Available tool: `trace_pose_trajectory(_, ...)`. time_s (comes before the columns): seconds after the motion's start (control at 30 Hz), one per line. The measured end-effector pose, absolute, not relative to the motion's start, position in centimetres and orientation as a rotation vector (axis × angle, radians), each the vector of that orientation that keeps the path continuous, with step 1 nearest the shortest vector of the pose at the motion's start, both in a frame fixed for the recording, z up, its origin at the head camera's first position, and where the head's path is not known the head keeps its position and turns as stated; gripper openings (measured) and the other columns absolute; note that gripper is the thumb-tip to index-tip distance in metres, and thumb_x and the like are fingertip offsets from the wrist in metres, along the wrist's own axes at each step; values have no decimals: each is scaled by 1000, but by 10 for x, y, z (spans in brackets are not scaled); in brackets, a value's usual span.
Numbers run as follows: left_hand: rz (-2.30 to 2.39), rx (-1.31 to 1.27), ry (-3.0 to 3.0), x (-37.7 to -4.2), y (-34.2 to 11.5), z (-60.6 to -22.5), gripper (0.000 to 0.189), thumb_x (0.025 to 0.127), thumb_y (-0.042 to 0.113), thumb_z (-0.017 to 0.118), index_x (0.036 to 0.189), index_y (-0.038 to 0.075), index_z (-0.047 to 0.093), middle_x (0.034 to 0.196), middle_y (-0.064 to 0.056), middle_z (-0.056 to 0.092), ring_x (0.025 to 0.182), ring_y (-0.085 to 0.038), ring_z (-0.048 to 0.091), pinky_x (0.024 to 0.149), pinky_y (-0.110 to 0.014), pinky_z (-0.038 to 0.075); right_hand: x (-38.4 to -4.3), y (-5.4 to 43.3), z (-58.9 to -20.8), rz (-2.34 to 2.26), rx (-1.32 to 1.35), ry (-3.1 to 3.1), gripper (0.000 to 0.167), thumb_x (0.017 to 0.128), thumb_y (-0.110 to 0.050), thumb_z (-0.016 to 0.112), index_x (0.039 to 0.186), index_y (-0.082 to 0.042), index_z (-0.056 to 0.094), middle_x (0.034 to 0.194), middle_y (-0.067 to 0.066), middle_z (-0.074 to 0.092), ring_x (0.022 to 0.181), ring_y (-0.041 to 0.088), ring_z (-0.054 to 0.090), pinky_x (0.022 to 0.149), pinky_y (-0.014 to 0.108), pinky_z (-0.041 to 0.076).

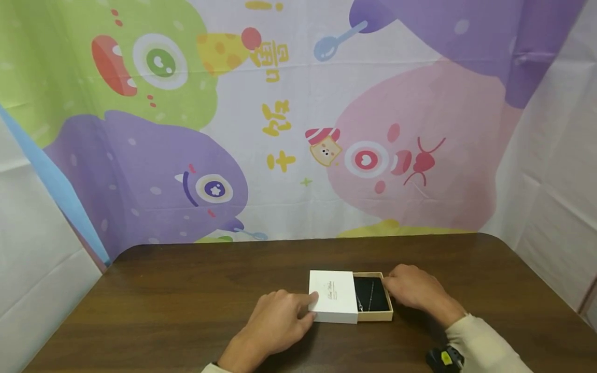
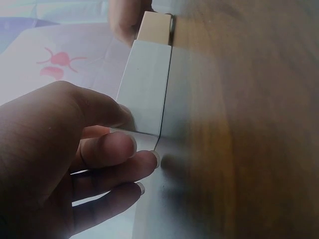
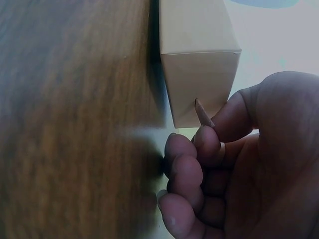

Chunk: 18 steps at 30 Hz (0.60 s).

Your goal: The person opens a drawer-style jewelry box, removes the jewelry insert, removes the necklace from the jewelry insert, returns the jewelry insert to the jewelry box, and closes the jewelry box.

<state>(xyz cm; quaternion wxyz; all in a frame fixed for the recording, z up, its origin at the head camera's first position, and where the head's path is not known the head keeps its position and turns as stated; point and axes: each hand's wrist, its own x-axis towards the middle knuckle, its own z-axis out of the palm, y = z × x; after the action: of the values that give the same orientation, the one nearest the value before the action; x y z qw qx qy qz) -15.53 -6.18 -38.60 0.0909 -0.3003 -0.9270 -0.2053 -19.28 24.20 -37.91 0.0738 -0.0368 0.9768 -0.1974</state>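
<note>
A white box sleeve [image 1: 332, 295] with small printed lettering lies flat on the table. A tan drawer [image 1: 375, 316] sticks partway out of its right end. Inside the drawer is a black pad [image 1: 373, 294] with a thin silvery chain [image 1: 371, 296] across it; the rest is hidden under the sleeve. My left hand [image 1: 280, 318] holds the sleeve's left end, thumb and fingertips at its edge. At the drawer's outer end my right hand [image 1: 417, 290] pinches a short brown pull tab [image 3: 203, 114] between thumb and index finger, its other fingers curled below.
The dark wooden table [image 1: 177, 300] has rounded far corners. Behind it hangs a cloth backdrop [image 1: 289, 207] printed with cartoon monsters, and white cloth [image 1: 555, 181] flanks the table on the right. A black device [image 1: 445, 358] is strapped at the right wrist.
</note>
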Motion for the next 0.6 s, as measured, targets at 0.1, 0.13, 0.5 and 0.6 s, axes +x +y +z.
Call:
trace_pose_trajectory(0.1,-606,-892,-2749,-155,-62,-386,28,85,27,76,112,20,79,50,23,37,52,0,43,47,-25,37,-193,242,-379,-595,-114,2930,32,92,-29,50,64,-17,58,64,-2,56,62,19,53,55,38,39)
trace_pose_trajectory(0.13,-606,-892,-2748,-155,-62,-386,28,85,27,76,112,19,79,50,23,37,52,0,43,47,-25,37,-193,243,-380,-595,-118,2932,32,92,-29,50,64,-16,57,64,-2,56,62,19,52,55,38,39)
trace_pose_trajectory(0.5,-605,-889,-2765,-155,-62,-385,32,87,27,75,117,19,77,50,22,41,52,0,42,48,-25,38,-194,244,-379,-576,-117,2934,33,93,-30,50,64,-16,56,67,-1,56,65,20,53,58,40,41)
trace_pose_trajectory(0.6,-608,-890,-2768,-155,-61,-385,33,87,27,75,119,20,76,50,23,42,51,0,41,47,-25,37,-194,245,-379,-577,-114,2934,34,93,-31,50,63,-17,56,65,-2,56,64,19,52,57,40,40)
